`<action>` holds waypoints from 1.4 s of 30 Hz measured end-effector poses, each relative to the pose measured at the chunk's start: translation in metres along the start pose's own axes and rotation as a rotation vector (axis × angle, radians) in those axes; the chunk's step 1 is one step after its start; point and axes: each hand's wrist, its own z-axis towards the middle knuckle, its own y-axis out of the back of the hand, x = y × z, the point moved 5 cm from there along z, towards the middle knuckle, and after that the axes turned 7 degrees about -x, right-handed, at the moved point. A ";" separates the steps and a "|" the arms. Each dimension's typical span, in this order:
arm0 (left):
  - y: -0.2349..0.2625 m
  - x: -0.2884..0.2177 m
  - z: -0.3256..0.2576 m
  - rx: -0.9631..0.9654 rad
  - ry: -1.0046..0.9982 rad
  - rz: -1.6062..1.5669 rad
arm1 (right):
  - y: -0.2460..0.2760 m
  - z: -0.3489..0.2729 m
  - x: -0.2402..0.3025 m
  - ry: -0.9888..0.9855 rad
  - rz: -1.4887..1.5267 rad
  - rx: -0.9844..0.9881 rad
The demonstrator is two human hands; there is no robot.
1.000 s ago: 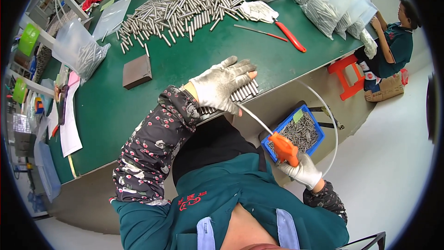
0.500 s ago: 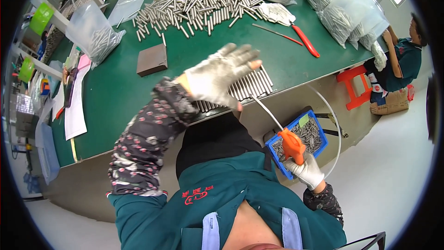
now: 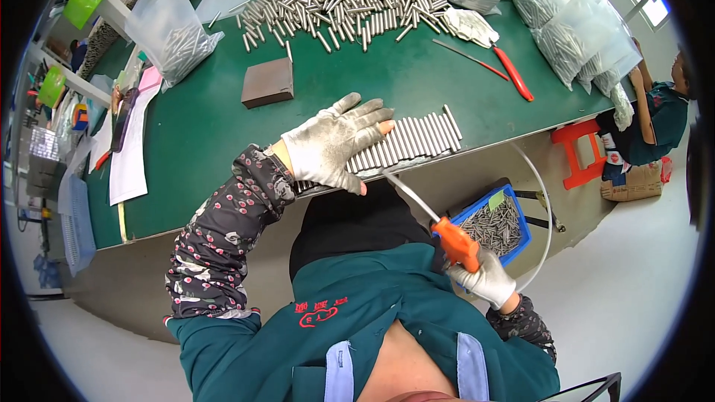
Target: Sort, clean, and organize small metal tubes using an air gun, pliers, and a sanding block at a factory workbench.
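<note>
My left hand, in a white fingerless-tipped glove, lies with fingers outstretched over the left part of a row of metal pins. The pins stand side by side along the table's near edge, and those under the palm are hidden. My right hand, also gloved, grips an orange air blow gun. Its thin metal nozzle points up and left, the tip close to the front of the row beside my left thumb. A pale hose curves up behind the right hand.
A brown block sits beyond my left hand. Farther back lies a heap of pins. A red-handled tool, bags of pins and another person are at right. Below the table edge is a blue bin of small metal parts.
My left hand has come down and left along the row, uncovering more pins at its right. The blow gun has swung left and its nozzle tip is lower. The whole view has shifted slightly.
</note>
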 end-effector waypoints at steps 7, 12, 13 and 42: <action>0.003 0.000 0.002 -0.003 -0.006 0.000 | -0.005 0.005 -0.001 -0.025 -0.034 0.045; 0.000 0.001 0.003 0.008 -0.002 -0.023 | -0.011 0.009 0.005 0.013 -0.009 0.066; 0.000 0.001 0.002 0.002 -0.011 -0.027 | -0.010 0.008 0.006 -0.009 0.025 0.044; 0.021 -0.001 -0.072 -0.062 0.131 0.052 | -0.032 0.023 0.017 0.056 -0.086 0.138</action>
